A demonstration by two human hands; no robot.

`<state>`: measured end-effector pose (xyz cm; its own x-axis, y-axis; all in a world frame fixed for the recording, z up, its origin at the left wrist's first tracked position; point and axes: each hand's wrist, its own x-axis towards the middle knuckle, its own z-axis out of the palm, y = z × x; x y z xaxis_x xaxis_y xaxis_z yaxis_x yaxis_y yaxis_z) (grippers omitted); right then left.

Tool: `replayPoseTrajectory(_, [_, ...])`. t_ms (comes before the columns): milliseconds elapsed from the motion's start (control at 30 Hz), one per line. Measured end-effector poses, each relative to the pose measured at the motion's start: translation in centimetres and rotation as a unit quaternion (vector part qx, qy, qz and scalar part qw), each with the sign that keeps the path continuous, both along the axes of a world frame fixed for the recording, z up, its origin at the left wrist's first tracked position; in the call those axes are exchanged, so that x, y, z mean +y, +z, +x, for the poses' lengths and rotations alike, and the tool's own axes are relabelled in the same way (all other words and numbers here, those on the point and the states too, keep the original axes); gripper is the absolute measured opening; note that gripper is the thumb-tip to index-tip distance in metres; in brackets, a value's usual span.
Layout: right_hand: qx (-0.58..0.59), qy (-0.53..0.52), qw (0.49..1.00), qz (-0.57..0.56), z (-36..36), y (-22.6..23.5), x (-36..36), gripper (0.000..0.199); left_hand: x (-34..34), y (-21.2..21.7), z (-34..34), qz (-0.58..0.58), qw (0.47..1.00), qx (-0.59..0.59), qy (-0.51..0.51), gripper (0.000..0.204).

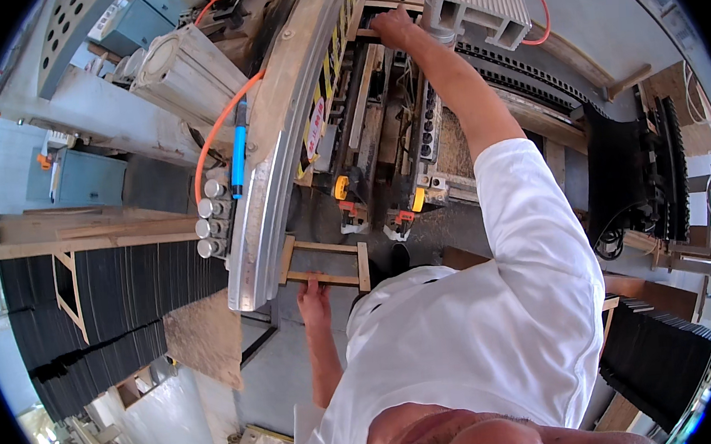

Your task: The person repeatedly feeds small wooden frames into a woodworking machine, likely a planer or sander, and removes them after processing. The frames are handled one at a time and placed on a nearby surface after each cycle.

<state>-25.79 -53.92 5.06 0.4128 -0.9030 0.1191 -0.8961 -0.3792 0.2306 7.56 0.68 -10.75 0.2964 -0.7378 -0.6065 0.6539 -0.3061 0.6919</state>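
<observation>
Low beside my waist, my left hand (pixel 314 304) grips the near bar of a small pale wooden frame (pixel 324 247), made of slats with short side pieces. My right arm reaches far forward into a machine. At its far end my right hand (pixel 395 28) is closed on another pale wooden frame (pixel 392 2), which lies across the machine's rails; its fingertips are partly hidden. Beside that frame runs a long metal beam (pixel 274 86) with yellow-and-black warning tape. A grey ribbed metal housing (pixel 480 3) stands just right of my right hand.
Two rail ends with yellow and orange fittings (pixel 341 188) point toward me. A blue pen-like tool (pixel 239 152) and an orange hose (pixel 218 124) lie along the beam. At left, a wooden-topped stack of dark sheets (pixel 119 299) stands; black cable chain (pixel 673 172) hangs at right.
</observation>
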Motion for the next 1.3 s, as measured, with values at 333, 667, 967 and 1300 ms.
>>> replayPoseTrajectory(333, [0.014, 0.01, 1.0, 0.018, -0.2, 0.4, 0.3, 0.033, 2.2, 2.0, -2.5, 0.039, 0.997, -0.012, 0.066, 0.034])
replayPoseTrajectory(667, [-0.005, 0.022, 1.0, 0.006, -0.4, 1.2, 1.0, 0.02, 3.1, 5.9, -1.7, 0.021, 0.985, -0.157, 0.061, 0.029])
replayPoseTrajectory(967, [0.076, -0.014, 0.997, 0.032, 1.3, 2.5, 1.3, 0.017, 6.8, 15.9, 1.7, -0.135, 0.942, -0.292, 0.093, 0.031])
replayPoseTrajectory(1300, [0.075, -0.051, 0.995, -0.046, 2.7, 5.7, 5.0, 0.028, 12.6, 33.9, 15.0, -0.271, 0.858, -0.37, 0.233, 0.038])
